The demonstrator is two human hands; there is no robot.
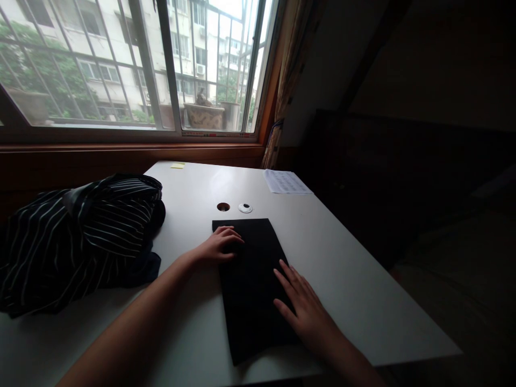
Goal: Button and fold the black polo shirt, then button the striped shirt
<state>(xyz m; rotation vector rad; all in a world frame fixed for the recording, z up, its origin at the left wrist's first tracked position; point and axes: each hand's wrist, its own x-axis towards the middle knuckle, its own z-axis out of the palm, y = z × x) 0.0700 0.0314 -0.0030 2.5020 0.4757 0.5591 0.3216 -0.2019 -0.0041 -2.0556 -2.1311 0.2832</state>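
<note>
A flat, dark black cloth [256, 301], folded into a long narrow shape, lies lengthwise on the white table [346, 306]. My left hand [221, 245] rests on its upper left part, palm down, with the fingers apart and slightly bent. Lower down, my right hand [300, 298] lies along the right edge with its fingers spread over the cloth. Neither hand grips anything. The cloth is too dark to show which garment it is, or its folds.
To the left is a heap of dark striped clothing [116, 215]. Farther back are a round hole [223, 207] in the tabletop, a white round cap [245, 208], printed sheets [288, 182] and a yellow note [178, 165]. A barred window [201, 64] stands behind.
</note>
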